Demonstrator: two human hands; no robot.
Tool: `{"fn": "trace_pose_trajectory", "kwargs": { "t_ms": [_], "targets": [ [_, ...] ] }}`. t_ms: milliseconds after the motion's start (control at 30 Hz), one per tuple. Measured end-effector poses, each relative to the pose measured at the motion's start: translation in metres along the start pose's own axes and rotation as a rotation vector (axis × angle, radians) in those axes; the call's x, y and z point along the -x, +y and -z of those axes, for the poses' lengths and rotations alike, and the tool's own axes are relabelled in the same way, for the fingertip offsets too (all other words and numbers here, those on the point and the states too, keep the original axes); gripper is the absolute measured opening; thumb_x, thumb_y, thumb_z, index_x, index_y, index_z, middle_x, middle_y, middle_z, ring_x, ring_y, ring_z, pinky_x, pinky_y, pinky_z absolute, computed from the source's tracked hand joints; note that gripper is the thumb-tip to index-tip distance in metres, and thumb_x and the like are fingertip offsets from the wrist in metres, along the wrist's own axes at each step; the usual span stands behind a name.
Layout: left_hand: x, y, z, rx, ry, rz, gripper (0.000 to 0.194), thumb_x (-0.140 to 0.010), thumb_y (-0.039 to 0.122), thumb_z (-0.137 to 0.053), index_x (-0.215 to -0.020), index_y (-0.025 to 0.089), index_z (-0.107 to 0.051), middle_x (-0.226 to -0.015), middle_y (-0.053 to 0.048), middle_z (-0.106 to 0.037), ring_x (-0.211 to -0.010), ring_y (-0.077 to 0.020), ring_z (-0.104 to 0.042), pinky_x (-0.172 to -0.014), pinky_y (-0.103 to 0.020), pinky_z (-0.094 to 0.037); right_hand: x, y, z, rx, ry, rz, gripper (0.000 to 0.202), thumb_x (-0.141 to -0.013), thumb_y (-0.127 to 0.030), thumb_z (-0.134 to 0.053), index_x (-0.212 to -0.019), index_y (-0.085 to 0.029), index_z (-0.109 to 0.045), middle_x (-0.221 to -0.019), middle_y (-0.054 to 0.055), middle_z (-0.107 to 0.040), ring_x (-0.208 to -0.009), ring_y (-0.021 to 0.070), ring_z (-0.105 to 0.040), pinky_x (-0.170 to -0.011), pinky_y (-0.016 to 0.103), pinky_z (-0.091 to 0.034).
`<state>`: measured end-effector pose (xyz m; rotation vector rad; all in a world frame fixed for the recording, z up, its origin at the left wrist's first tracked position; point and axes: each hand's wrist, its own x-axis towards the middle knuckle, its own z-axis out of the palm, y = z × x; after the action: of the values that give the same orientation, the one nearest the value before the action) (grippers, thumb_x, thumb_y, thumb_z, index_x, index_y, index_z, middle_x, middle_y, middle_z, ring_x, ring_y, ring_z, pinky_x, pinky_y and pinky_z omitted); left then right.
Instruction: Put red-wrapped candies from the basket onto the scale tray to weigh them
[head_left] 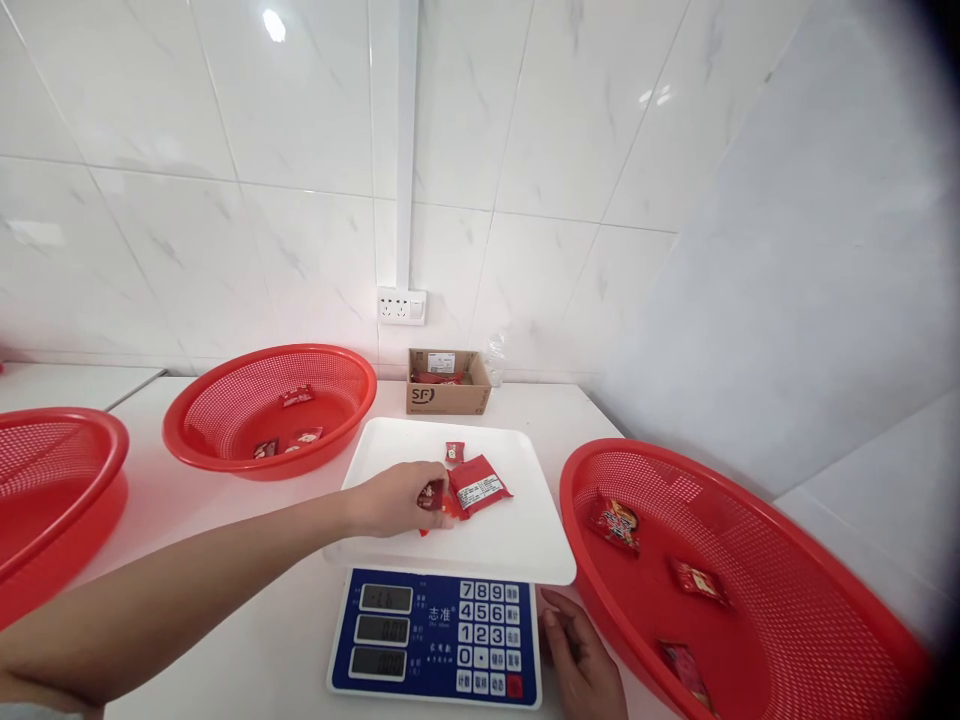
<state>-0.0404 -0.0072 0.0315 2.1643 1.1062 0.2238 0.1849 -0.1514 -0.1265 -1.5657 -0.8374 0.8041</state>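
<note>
The white table (247,670) bears it all. The right basket (757,530) sits close beside the scale (435,640), and the rear basket (217,420) lies beyond my left arm; I judge this spread keeps both within reach, with the loose packets inside each easy to see. The far-left basket (116,440) is partly cut off. The scale faces me, which suits reading its displays, and its broad tray (517,550) gives packets a flat rest. The box (457,400) stands behind, near the wall, seemingly out of my arms' way.

My left hand (394,498) is over the tray, fingers narrowed around the held packet (430,494), likely because a pinch suits something so small. My right hand (589,665) is loosely curled beside the scale; I cannot tell whether it holds anything. The big packet (480,487) lies label up by my left fingertips, the tiny packet (454,452) just behind it.
</note>
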Motion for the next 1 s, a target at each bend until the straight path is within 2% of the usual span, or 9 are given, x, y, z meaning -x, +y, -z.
{"fn": "trace_pose_trajectory", "kwargs": {
  "t_ms": [100,167,333,467,600,700,800,900,1000],
  "targets": [
    [-0.007,-0.006,0.003,0.118,0.089,0.037,0.035,-0.085,0.052,-0.04,-0.093,0.021,-0.054,-0.077,-0.001,-0.057,-0.07,-0.0173,-0.054,-0.06,-0.028,-0.043,0.0,0.001,0.0,-0.003,0.007,-0.019,0.046,-0.071,-0.059,-0.059,-0.095,-0.02,-0.063,-0.095,0.007,-0.07,-0.083,0.0219,-0.066,-0.07,0.027,-0.055],
    [-0.012,-0.011,0.004,0.188,0.137,0.056,0.042,-0.089,0.053,-0.029,-0.1,0.02,-0.053,-0.081,-0.003,-0.059,-0.071,-0.0163,-0.054,-0.061,-0.028,-0.046,0.0,0.002,0.0,-0.019,0.002,-0.028,0.046,-0.071,-0.059,-0.059,-0.095,-0.02,-0.063,-0.094,0.007,-0.07,-0.081,0.0217,-0.066,-0.07,0.027,-0.055],
    [-0.02,-0.015,0.006,0.272,0.234,0.092,0.053,-0.089,0.056,-0.023,-0.112,0.018,-0.052,-0.101,-0.008,-0.064,-0.08,-0.0175,-0.057,-0.066,-0.028,-0.048,-0.002,0.006,0.002,0.001,-0.016,-0.018,0.048,-0.07,-0.061,-0.059,-0.096,-0.02,-0.063,-0.092,0.007,-0.071,-0.08,0.0213,-0.067,-0.069,0.026,-0.055],
    [-0.024,-0.013,0.009,0.282,0.262,0.097,0.061,-0.089,0.059,-0.019,-0.108,0.018,-0.059,-0.1,-0.007,-0.067,-0.078,-0.0178,-0.059,-0.073,-0.031,-0.049,-0.004,0.007,0.001,0.029,0.016,0.03,0.048,-0.069,-0.063,-0.059,-0.091,-0.021,-0.065,-0.096,0.008,-0.071,-0.091,0.0236,-0.066,-0.072,0.026,-0.055],
    [-0.029,-0.014,0.01,0.12,0.269,0.057,0.064,-0.092,0.055,-0.011,-0.113,0.019,-0.059,-0.112,-0.007,-0.065,-0.1,-0.0203,-0.059,-0.087,-0.033,-0.047,-0.003,0.007,-0.002,-0.012,0.003,0.014,0.049,-0.07,-0.063,-0.058,-0.093,-0.02,-0.065,-0.096,0.008,-0.072,-0.09,0.0234,-0.067,-0.064,0.023,-0.055],
    [-0.032,-0.02,0.006,-0.05,0.308,0.029,0.058,-0.093,0.052,-0.021,-0.133,0.016,-0.042,-0.136,-0.012,-0.047,-0.127,-0.0245,-0.04,-0.104,-0.041,-0.032,-0.004,0.009,-0.001,-0.005,0.004,0.012,0.049,-0.07,-0.063,-0.058,-0.094,-0.021,-0.065,-0.096,0.007,-0.073,-0.085,0.0226,-0.068,-0.063,0.023,-0.056],
    [-0.03,-0.026,0.002,-0.132,0.313,0.011,0.062,-0.091,0.051,-0.031,-0.142,0.016,-0.027,-0.149,-0.012,-0.028,-0.139,-0.0265,-0.015,-0.111,-0.05,-0.011,-0.009,0.012,0.005,-0.022,-0.047,-0.026,0.048,-0.07,-0.061,-0.06,-0.095,-0.021,-0.064,-0.094,0.007,-0.073,-0.082,0.0228,-0.069,-0.066,0.026,-0.057],
    [-0.025,-0.028,-0.001,-0.277,0.21,0.002,0.065,-0.091,0.055,-0.027,-0.145,0.019,-0.021,-0.153,-0.009,-0.017,-0.141,-0.0275,0.001,-0.11,-0.055,0.0,-0.013,0.014,0.011,-0.036,-0.138,-0.058,0.047,-0.068,-0.058,-0.063,-0.095,-0.02,-0.065,-0.099,0.008,-0.072,-0.091,0.0249,-0.067,-0.068,0.026,-0.057],
    [-0.023,-0.026,-0.004,-0.407,0.043,-0.009,0.071,-0.089,0.063,-0.021,-0.147,0.022,-0.012,-0.154,-0.007,-0.012,-0.14,-0.0291,0.007,-0.108,-0.059,0.001,-0.012,0.015,0.009,-0.024,-0.085,-0.03,0.046,-0.069,-0.058,-0.062,-0.095,-0.02,-0.065,-0.101,0.008,-0.072,-0.095,0.0249,-0.066,-0.066,0.024,-0.056]
  ]
}}
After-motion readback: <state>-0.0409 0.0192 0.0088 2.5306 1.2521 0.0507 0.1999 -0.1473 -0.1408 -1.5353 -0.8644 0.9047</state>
